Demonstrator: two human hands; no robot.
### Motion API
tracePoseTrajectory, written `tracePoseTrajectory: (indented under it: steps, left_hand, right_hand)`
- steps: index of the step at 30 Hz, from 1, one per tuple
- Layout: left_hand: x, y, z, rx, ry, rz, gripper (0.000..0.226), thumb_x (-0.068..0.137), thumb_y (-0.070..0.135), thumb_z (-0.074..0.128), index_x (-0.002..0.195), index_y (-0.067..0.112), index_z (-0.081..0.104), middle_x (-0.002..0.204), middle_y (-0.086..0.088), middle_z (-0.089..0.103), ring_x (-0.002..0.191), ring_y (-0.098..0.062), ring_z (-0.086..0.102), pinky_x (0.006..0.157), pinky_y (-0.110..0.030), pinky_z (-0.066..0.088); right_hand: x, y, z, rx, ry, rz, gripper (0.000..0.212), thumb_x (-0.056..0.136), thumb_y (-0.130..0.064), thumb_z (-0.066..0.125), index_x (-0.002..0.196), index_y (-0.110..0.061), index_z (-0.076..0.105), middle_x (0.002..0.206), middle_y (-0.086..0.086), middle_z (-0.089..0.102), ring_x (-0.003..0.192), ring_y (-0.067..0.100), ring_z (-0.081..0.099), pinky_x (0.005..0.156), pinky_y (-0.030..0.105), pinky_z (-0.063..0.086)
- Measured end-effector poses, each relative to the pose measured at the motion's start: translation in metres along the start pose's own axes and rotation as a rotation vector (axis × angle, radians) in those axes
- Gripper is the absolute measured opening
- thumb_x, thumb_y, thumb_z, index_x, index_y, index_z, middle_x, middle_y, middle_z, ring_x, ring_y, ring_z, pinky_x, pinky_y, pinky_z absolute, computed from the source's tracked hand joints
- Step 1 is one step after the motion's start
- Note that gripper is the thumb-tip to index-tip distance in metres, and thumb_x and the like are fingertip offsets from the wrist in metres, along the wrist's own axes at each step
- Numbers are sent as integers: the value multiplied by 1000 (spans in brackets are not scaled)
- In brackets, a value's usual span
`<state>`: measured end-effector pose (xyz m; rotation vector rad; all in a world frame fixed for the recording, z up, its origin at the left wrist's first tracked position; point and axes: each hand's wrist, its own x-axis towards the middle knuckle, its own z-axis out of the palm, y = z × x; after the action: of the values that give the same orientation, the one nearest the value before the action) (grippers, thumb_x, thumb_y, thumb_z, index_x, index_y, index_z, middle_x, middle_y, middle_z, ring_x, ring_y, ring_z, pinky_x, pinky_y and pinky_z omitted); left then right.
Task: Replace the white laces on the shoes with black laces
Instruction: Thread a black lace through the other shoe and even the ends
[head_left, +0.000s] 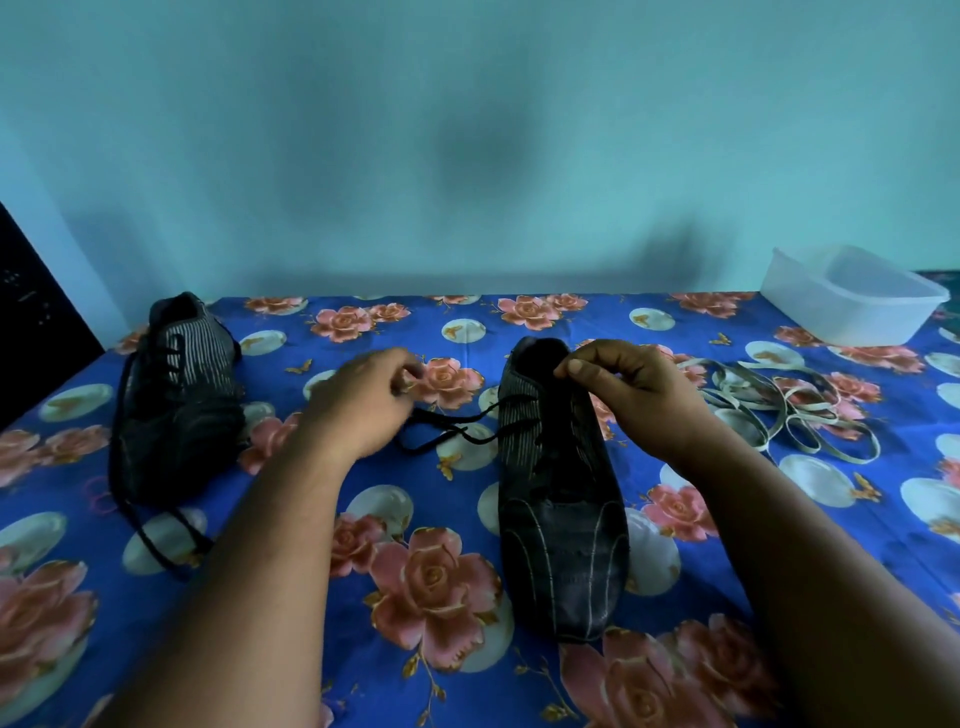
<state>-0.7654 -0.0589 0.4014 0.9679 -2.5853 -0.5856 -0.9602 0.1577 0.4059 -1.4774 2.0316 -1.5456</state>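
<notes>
On the blue floral cloth (457, 519) I see the near dark striped shoe (561, 499); my right hand (639, 395) pinches its collar, my left hand (363, 405) pinches the black lace (447, 421) trailing leftwards. Discarded white laces (789, 410) lie right; the second black-laced shoe (176, 405) sits far left.

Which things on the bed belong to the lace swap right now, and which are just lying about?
In the job:
- right shoe, half threaded
- black lace, ends pinched by left hand and right hand
- left shoe, already black-laced
- white laces, pulled out, heaped right of the shoe

Lying about:
- plastic container, far right
- floral sheet
</notes>
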Motion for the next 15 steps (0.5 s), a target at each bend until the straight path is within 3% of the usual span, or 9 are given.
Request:
tracePoseTrajectory:
  steps: [3,7,10,13,15]
  left_hand:
    - [-15,30,-3,-199,-266,235,9,89,31,77,93,32,69,89,9,66,82,-14,62,79,-37,52]
    - [-19,45,5,-243,-231,335,24,82,44,81,90,27,67,91,6,64,75,-8,57,72,-33,49]
    - [-20,46,7,-285,-259,341,16,85,34,81,87,23,69,93,3,69,79,-13,64,70,-37,57]
    - [-20,44,3,-374,-303,309,8,90,23,77,88,18,72,87,-3,72,78,-17,69,70,-37,59]
    - [-20,45,0,-433,-304,316,6,91,21,74,87,20,71,83,-2,72,76,-14,66,74,-43,56]
  right_hand:
    - [-1,-3,-1,28,52,8,17,100,-15,62,91,-21,75,89,-8,76,81,-3,65,72,8,44]
    - [-1,-5,-2,46,71,-31,16,100,-14,63,91,-21,74,86,-6,74,77,2,65,71,12,45]
    - [-4,-6,-2,-106,1,-184,6,91,-25,75,96,-21,74,81,-2,68,78,15,62,73,24,47]
    - [-6,-10,3,-317,-79,-353,40,75,-48,83,104,-22,74,89,-21,54,84,1,54,74,17,42]
    - [-5,-12,9,-395,-111,-367,46,73,-58,80,104,-25,74,94,-28,49,89,-8,50,79,16,40]
